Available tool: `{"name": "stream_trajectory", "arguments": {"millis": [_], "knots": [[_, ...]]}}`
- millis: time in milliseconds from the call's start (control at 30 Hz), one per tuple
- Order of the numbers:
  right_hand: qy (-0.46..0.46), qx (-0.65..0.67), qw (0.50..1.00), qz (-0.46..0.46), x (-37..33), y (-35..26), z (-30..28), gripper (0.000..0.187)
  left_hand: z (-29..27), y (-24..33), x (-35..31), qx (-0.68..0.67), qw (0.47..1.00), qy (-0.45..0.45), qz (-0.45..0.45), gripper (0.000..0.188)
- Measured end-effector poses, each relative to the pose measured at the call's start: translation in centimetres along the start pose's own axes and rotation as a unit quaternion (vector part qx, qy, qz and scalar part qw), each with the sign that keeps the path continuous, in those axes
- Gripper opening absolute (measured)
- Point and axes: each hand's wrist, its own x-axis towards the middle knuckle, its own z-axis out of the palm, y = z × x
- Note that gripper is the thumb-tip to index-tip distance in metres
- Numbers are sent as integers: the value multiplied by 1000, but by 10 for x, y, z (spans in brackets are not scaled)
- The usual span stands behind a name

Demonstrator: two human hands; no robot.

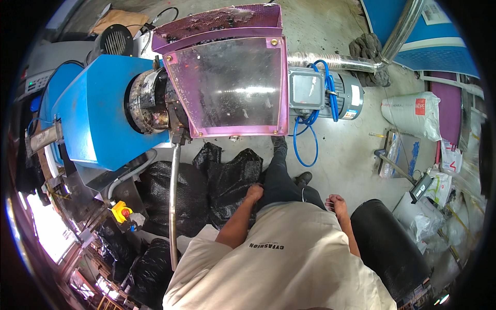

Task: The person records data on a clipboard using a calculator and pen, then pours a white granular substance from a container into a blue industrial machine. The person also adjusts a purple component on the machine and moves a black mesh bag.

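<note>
Both arms hang down at my sides. Beside my left thigh, my left hand (254,192) shows mostly its back, and its fingertips are hidden. A black woven sack (235,178) lies closest to that hand; whether they touch I cannot tell. On the other side, my right hand (337,204) is by my hip, its fingers loosely bent and apart, with nothing visible in them. In front of me stands a machine with a pink-framed clear hopper window (232,85). Its open pink tray (219,23) holds dark scraps along the top.
A blue machine housing (98,111) stands left, above a yellow-and-red stop button (122,212). A metal bar (174,206) slants down near my left arm. Right are a motor (343,95) with coiled blue cable (306,139), a white sack (411,114) and a black cylinder (387,248).
</note>
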Motion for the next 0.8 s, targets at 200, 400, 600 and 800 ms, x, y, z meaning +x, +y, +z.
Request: {"name": "stream_trajectory", "arguments": {"millis": [200,400,600,800], "knots": [[14,-39,999,-23,-1,-31,5,28,1,16,-4,-26,1000,3,4,49],[-14,-89,996,-29,16,-47,-17,26,13,42,-24,-168,982,59,-56,49],[-22,-115,991,-56,28,-61,-33,23,39,56,-37,-296,947,100,-76,47],[-18,-125,986,-108,50,-64,-51,23,79,61,-38,-315,935,127,-101,46]]}}
